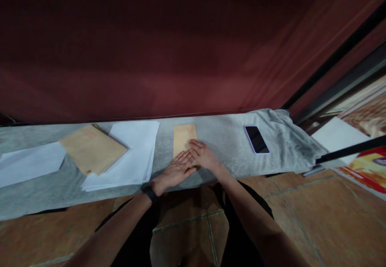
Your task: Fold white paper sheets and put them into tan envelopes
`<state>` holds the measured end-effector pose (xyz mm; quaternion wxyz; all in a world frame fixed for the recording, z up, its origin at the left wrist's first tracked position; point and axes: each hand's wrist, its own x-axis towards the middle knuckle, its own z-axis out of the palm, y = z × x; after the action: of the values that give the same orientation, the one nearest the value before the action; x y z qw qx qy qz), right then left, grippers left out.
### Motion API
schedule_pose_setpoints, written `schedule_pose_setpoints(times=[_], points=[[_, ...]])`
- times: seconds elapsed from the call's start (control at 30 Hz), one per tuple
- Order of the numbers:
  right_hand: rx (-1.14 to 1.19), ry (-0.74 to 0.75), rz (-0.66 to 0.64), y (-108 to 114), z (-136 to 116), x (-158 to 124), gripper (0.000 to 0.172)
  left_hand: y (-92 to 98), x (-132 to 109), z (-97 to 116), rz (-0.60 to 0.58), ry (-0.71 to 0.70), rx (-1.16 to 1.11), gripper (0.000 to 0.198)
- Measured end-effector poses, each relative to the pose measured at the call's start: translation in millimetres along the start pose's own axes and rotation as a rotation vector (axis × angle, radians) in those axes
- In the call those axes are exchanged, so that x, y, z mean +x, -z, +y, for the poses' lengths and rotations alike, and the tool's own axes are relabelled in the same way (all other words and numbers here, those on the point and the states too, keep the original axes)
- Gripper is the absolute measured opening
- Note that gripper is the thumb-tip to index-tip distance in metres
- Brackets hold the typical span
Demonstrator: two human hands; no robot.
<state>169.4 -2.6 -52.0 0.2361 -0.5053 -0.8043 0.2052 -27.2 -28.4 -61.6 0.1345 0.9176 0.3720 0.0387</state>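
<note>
A brown paper envelope lies on the grey cloth, its far end showing faint red print. My left hand rests flat on its near part, fingers stretched out, with a dark band on the wrist. Beside it, my right hand also lies flat on the envelope, its fingers touching or overlapping those of the left. The near end of the envelope is partly hidden under both hands. To the left, a stack of brown envelopes sits partly over a pile of white paper sheets.
The grey cloth covers a long narrow surface against a dark red wall. A phone lies on the right; more white paper is at far left. Dark metal bars and a printed box stand at the right.
</note>
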Motion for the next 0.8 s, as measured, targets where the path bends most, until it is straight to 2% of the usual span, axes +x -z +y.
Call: schedule_pose_setpoints(times=[0.1, 0.23, 0.37, 0.47, 0.6, 0.8], points=[[-0.169, 0.064, -0.112, -6, 1, -6, 0.049, -0.4, -14, 4, 0.009, -0.026, -0.006, 0.066], [-0.188, 0.065, -0.166, -10, 6, -1, 0.05, 0.6, -19, 6, 0.023, -0.053, -0.049, 0.057], [-0.224, 0.05, -0.155, -15, 9, 15, 0.053, 5.7, -13, 4, 0.038, -0.082, -0.109, 0.049], [-0.266, 0.035, -0.146, -19, 12, 27, 0.056, 12.0, -11, 2, 0.093, -0.109, -0.174, 0.046], [-0.308, 0.048, -0.091, -23, 16, 48, 0.058, 19.5, -14, 1, 0.165, -0.118, -0.26, 0.042], [-0.327, 0.017, -0.069, -23, 19, 80, 0.06, 24.8, -21, -2, 0.183, -0.172, -0.293, 0.037]])
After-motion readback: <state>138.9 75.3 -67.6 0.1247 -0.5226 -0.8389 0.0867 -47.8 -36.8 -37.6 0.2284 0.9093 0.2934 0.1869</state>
